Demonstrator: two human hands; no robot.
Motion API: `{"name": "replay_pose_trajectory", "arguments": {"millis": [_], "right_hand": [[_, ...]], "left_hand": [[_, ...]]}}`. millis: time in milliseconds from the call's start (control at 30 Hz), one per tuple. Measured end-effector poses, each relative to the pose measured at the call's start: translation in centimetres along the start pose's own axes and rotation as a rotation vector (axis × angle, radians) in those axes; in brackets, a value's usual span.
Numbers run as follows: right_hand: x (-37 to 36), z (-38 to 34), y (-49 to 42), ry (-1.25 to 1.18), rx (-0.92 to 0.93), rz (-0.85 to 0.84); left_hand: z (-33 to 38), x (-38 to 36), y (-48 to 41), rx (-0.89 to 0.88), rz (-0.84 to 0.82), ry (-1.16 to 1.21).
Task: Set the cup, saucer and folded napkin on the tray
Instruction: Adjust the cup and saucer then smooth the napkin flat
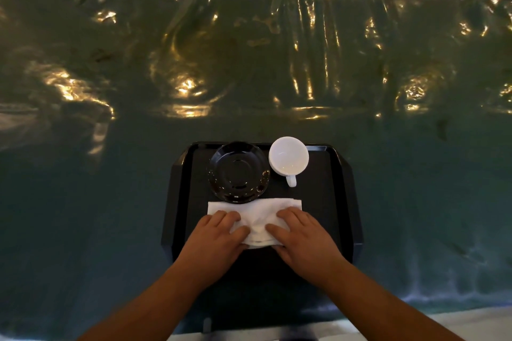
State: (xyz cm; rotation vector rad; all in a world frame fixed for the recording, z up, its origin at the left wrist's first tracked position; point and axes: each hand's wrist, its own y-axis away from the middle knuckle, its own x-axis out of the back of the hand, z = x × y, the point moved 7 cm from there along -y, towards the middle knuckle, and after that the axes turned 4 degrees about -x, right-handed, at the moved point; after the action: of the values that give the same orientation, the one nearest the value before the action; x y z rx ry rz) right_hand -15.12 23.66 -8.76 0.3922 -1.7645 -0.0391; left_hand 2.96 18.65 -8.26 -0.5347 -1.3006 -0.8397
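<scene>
We saw the left hand [219, 232] and the right hand [300, 231] lying side by side, palms down, on the folded napkin [257, 216]; the fingers were spread nearly flat and the thumbs turned inward toward each other, so both hands pressed on the cloth rather than pinched it, neither closed around anything; the napkin bulged into a soft ridge in the gap between the thumbs. The napkin's long axis ran from nine o'clock to three o'clock across the near half of the tray [343, 202], and each hand covered one end, so neither was nearer than the other. It looked like white, limp cloth in several layers, with creased, slightly uneven edges. At twelve o'clock from the left hand sat the saucer [238, 173], round, black and glossy, its near rim touching or just overlapping the napkin's far edge; at twelve o'clock from the right hand stood the cup [289, 158], white, smooth and apparently empty, its handle pointing to six o'clock, just beside the saucer and not on it. The tray was dark, matte and rectangular with cut corners; it rested on the desk [110, 174], which was covered in wrinkled, shiny film.
</scene>
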Motion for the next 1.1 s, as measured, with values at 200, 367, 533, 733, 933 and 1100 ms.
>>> {"name": "replay_pose_trajectory", "arguments": {"millis": [200,367,533,733,933,1100], "right_hand": [[0.2,0.3,-0.3,0.005,-0.017,0.022],[0.1,0.3,-0.7,0.027,-0.042,0.011],[0.2,0.4,-0.6,0.0,-0.071,0.027],[-1.0,-1.1,-0.7,-0.02,-0.044,0.05],[-2.6,-0.3,-0.5,0.057,-0.034,0.0],[-2.7,0.3,-0.4,0.079,-0.018,0.003]], "left_hand": [[-0.1,-0.1,-0.4,0.044,0.01,-0.025],[-0.2,-0.2,-0.6,0.054,0.022,-0.029],[-0.2,0.2,-0.6,0.072,0.07,0.01],[0.2,-1.6,0.7,0.027,0.041,0.075],[-0.7,-2.4,1.5,0.029,-0.017,0.066],[-1.7,-2.8,2.2,0.049,-0.049,0.041]]}}
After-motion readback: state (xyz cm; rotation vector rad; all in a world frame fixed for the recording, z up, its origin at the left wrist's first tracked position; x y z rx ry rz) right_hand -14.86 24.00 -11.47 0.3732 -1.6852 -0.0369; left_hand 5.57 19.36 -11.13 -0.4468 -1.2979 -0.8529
